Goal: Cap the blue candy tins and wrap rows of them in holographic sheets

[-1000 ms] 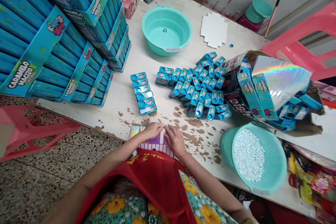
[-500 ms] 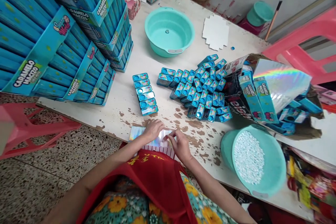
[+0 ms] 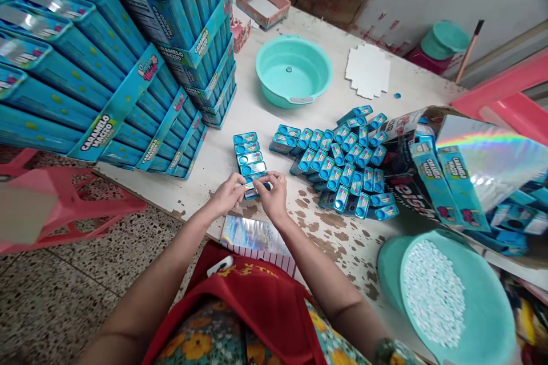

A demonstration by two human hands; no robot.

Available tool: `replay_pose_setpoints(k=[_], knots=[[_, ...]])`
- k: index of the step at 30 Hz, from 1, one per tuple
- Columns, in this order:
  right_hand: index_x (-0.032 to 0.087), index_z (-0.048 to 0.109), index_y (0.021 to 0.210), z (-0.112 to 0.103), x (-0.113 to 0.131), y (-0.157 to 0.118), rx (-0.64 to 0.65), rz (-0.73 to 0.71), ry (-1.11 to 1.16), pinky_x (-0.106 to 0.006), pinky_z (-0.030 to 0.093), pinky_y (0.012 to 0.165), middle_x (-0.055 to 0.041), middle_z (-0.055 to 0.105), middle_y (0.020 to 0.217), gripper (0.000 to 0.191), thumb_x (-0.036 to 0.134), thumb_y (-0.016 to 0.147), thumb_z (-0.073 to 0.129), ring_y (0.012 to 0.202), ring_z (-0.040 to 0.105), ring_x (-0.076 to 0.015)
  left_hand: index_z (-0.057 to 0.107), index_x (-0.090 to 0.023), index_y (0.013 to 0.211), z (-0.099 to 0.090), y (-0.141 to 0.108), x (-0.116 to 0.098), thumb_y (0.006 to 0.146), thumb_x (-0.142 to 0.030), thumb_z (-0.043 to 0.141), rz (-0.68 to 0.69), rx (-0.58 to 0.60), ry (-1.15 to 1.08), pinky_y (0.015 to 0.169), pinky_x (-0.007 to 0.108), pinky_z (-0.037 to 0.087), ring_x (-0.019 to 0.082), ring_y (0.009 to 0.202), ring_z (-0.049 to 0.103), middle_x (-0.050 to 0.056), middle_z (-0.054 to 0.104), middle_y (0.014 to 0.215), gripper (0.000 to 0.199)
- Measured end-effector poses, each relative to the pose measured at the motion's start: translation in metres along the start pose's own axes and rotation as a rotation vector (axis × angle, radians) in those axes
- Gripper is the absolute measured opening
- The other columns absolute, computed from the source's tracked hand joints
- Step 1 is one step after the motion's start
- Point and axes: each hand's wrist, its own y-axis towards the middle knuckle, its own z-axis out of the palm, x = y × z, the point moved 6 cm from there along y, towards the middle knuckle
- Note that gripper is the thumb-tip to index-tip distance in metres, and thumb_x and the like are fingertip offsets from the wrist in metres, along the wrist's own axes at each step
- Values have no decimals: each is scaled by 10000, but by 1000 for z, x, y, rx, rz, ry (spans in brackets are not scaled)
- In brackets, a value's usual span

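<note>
A short row of small blue candy boxes stands packed side by side on the table, their printed tops facing up. At the near end of this row, my left hand and my right hand meet with fingertips pinched over the last boxes. Between them is what looks like a small clear sticker, mostly covered by the fingers. Nearer to me, a shiny rainbow-sheen sheet lies at the table edge, with pale strips along its near side.
Many loose blue boxes stand to the right, beside a carton holding more. Filled display trays are stacked at left. A turquoise basin sits behind; a turquoise bucket with white pieces stands at right.
Both hands have moved forward from the shiny sheet to the near end of the box row. The sheet now lies uncovered. The view has shifted too.
</note>
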Motion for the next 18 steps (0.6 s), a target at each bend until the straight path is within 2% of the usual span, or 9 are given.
replay_pose_setpoints(k=[3,6,9,13,18], knots=[[187,631,691,20,-12,9,-56,34,-30,-383,360,918,-74,484,953,158,335,741,614,992,459,-222,400,-205,920,-14,21,15,815,-288,460,-8,-34,-13,435,168,317,59,404,412,-102,439,512,147],[186,595,671,26,-28,10,-96,84,-15,-363,376,900,-69,487,917,160,335,731,604,959,467,-214,383,-205,898,-11,30,27,796,-279,480,0,-23,-163,443,165,320,60,425,411,-100,440,513,159],[192,554,759,25,-40,10,-103,168,28,-332,414,833,-45,528,866,193,353,686,634,872,506,-192,376,-202,907,-6,28,31,797,-331,513,1,25,-335,461,176,351,66,456,439,-87,468,544,218],[206,483,858,20,-45,17,-45,238,49,-284,440,690,6,562,786,350,374,616,672,712,529,-156,391,-193,938,-4,25,34,773,-428,575,-71,159,-461,520,206,426,79,509,512,-51,537,630,341],[220,488,776,15,-46,29,76,225,33,-276,441,630,25,577,733,258,351,620,647,659,552,-152,407,-195,910,-10,35,46,686,-414,693,-149,298,-496,539,231,464,102,525,577,-15,604,688,425]])
